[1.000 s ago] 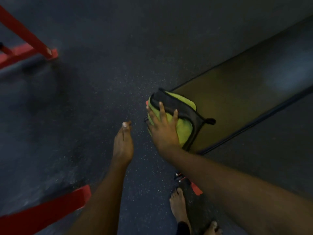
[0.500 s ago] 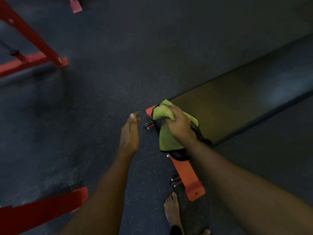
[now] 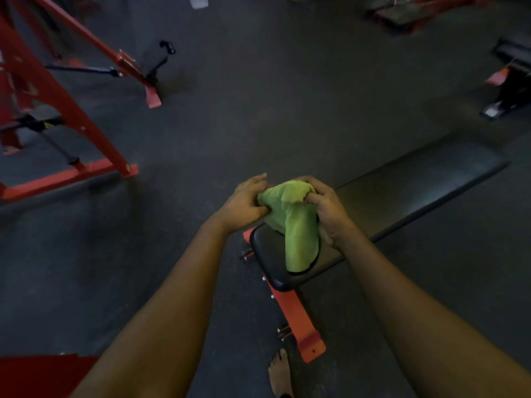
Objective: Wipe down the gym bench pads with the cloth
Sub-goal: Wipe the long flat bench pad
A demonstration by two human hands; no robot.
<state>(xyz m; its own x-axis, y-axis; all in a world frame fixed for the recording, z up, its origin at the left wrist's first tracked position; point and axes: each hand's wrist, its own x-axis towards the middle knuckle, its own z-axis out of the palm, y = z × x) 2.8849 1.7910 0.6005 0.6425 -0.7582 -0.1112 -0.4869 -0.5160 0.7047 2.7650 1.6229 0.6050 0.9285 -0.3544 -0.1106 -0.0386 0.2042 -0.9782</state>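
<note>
Crumpled green cloth (image 3: 298,225) between hands

Red steel rack frame (image 3: 77,119) fills the left side, base rail flat on the dark speckled rubber floor (image 3: 258,96). Its second slanted leg ends in a foot plate (image 3: 153,99) upper left, and a black cross-rod (image 3: 83,69) runs between the legs. Second bench (image 3: 514,57) at the right edge, black pad on top. Blurred red gear (image 3: 416,10) top right. Red panel (image 3: 37,374) bottom left corner. Bare foot (image 3: 280,374) on the floor, bottom centre.
</note>
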